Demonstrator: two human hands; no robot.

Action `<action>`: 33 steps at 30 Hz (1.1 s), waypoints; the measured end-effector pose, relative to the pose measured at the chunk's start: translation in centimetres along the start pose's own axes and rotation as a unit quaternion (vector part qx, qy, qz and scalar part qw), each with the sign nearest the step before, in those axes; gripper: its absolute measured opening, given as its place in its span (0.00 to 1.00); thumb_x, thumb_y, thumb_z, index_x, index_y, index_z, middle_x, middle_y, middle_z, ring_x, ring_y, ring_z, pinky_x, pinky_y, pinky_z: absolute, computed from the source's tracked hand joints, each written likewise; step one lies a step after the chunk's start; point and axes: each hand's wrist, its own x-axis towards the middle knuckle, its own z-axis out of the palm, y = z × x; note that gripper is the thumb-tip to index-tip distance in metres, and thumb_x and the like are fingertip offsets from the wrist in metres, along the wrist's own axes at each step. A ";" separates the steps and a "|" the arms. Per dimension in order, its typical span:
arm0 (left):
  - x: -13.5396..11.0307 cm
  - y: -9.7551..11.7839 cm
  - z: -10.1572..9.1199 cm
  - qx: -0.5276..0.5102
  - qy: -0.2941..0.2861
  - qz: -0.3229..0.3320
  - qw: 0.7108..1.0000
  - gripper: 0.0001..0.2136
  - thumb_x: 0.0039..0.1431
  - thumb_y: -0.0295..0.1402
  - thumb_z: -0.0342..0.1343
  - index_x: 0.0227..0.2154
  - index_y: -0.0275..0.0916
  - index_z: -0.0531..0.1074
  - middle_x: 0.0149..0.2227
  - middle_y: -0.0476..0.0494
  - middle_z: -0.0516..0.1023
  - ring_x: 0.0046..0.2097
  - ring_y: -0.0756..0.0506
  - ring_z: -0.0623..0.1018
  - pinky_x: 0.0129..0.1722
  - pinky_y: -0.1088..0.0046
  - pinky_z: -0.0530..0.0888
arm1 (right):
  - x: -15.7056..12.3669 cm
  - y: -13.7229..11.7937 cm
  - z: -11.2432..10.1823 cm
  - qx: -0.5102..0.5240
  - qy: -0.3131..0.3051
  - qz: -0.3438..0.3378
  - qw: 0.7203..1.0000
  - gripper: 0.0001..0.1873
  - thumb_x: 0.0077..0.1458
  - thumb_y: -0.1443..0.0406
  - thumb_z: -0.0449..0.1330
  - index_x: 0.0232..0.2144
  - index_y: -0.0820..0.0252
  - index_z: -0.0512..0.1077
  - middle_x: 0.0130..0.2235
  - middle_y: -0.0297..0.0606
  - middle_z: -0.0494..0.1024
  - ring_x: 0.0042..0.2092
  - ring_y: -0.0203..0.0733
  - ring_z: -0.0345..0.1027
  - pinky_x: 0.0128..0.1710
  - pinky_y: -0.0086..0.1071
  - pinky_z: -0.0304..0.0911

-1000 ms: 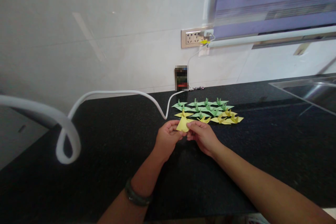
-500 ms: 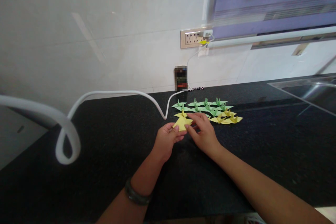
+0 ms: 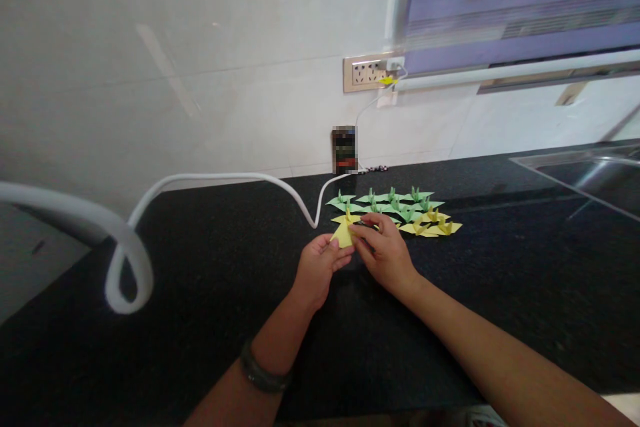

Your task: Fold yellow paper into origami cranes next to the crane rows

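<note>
Thick, smooth white cord [image 3: 145, 275]: looping close at the left, running on toward the wall.
Dark round bangle [image 3: 264, 373]: circling the left wrist.
Black speckled stone table [image 3: 150, 360]: spreading beneath everything in hand.
Left hand [image 3: 316, 271]: pinching the paper's left side, thumb on top, fingers curling underneath.
Right hand [image 3: 389, 252]: meeting the left across the paper, fingertips touching its right edge; whether pinching firmly, impossible to tell.
Small folded yellow paper piece [image 3: 341, 236]: hanging between both hands, just in front of the cranes.
Handling: probably weighing almost nothing, creasing and tearing easily; calling for light fingertip holds at the outer edges, sparing the folds.
Upright yellow paper crane [image 3: 349, 215]: standing just behind the held paper.
Pointed yellow paper cranes [image 3: 447, 229]: resting beyond the right hand.
Pale green paper cranes [image 3: 393, 196]: lining up in rows behind.
Dark upright rectangular object [image 3: 345, 149]: standing at the wall, details blurring.
Beige socket panel [image 3: 349, 77]: holding a white plug [image 3: 395, 63].
</note>
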 end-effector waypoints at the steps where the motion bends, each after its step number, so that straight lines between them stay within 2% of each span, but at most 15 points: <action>1: 0.0 0.0 0.0 0.011 0.001 0.004 1.000 0.09 0.49 0.35 0.52 0.31 0.34 0.65 0.35 0.41 0.74 0.37 0.46 0.75 0.36 0.71 0.70 | 0.0 0.0 0.0 0.014 0.005 0.010 1.000 0.12 0.49 0.68 0.52 0.38 0.57 0.70 0.42 0.44 0.63 0.44 0.43 0.58 0.42 0.38 0.59; 4: 0.0 -0.1 0.0 0.057 0.003 0.014 0.998 0.10 0.47 0.34 0.54 0.32 0.34 0.66 0.34 0.41 0.74 0.36 0.47 0.75 0.35 0.72 0.70 | 0.1 0.2 0.1 0.068 0.012 0.053 0.996 0.08 0.48 0.67 0.53 0.33 0.59 0.69 0.39 0.42 0.63 0.42 0.42 0.59 0.39 0.36 0.61; 8: 0.0 0.0 0.1 0.113 0.014 0.017 0.993 0.14 0.41 0.29 0.59 0.33 0.33 0.66 0.29 0.43 0.75 0.30 0.50 0.74 0.27 0.78 0.69 | 0.2 0.5 0.3 0.146 0.000 0.111 0.983 0.04 0.47 0.66 0.54 0.28 0.59 0.68 0.36 0.41 0.64 0.39 0.42 0.60 0.27 0.31 0.63; 11: 0.1 0.1 0.1 0.154 0.022 0.021 0.988 0.14 0.40 0.30 0.59 0.34 0.33 0.67 0.26 0.45 0.75 0.26 0.51 0.74 0.21 0.80 0.67 | 0.1 0.4 0.3 0.193 -0.011 0.128 0.973 0.04 0.47 0.65 0.54 0.27 0.58 0.68 0.37 0.41 0.64 0.40 0.42 0.60 0.26 0.30 0.62; 15: 0.1 0.1 -0.1 0.165 0.029 0.016 0.986 0.14 0.43 0.31 0.56 0.35 0.34 0.66 0.28 0.44 0.75 0.25 0.49 0.75 0.19 0.81 0.65 | 0.1 0.1 0.0 0.232 -0.023 0.111 0.966 0.03 0.48 0.65 0.54 0.27 0.58 0.67 0.39 0.40 0.64 0.42 0.42 0.60 0.31 0.32 0.63; 20: 0.0 0.3 0.0 0.158 0.001 0.021 0.987 0.13 0.43 0.30 0.56 0.34 0.34 0.68 0.27 0.45 0.75 0.27 0.50 0.75 0.24 0.80 0.67 | 0.3 0.1 -0.2 0.248 -0.044 0.094 0.963 0.09 0.45 0.65 0.56 0.34 0.55 0.69 0.42 0.40 0.63 0.43 0.41 0.60 0.32 0.32 0.64; 25: -0.1 0.6 0.2 0.133 -0.003 0.009 0.991 0.14 0.40 0.28 0.58 0.34 0.34 0.69 0.29 0.45 0.75 0.28 0.50 0.74 0.26 0.79 0.67 | 0.4 0.2 -0.1 0.247 -0.042 0.087 0.964 0.04 0.46 0.65 0.57 0.28 0.55 0.71 0.39 0.38 0.65 0.42 0.40 0.61 0.38 0.35 0.62; 28: -0.1 0.6 0.1 0.128 -0.010 0.006 0.992 0.13 0.41 0.30 0.58 0.33 0.33 0.69 0.28 0.45 0.75 0.28 0.50 0.74 0.25 0.79 0.67 | 0.4 0.0 -0.4 0.260 -0.046 0.070 0.962 0.05 0.47 0.65 0.56 0.28 0.55 0.72 0.39 0.38 0.65 0.43 0.40 0.61 0.41 0.36 0.60; 33: 0.1 0.7 -0.1 0.089 0.012 0.000 0.996 0.15 0.37 0.30 0.60 0.33 0.33 0.70 0.26 0.46 0.75 0.27 0.51 0.73 0.26 0.76 0.69 | 0.5 -0.5 -1.0 0.246 -0.100 0.028 0.964 0.10 0.50 0.63 0.53 0.23 0.56 0.73 0.38 0.38 0.67 0.42 0.40 0.62 0.42 0.37 0.58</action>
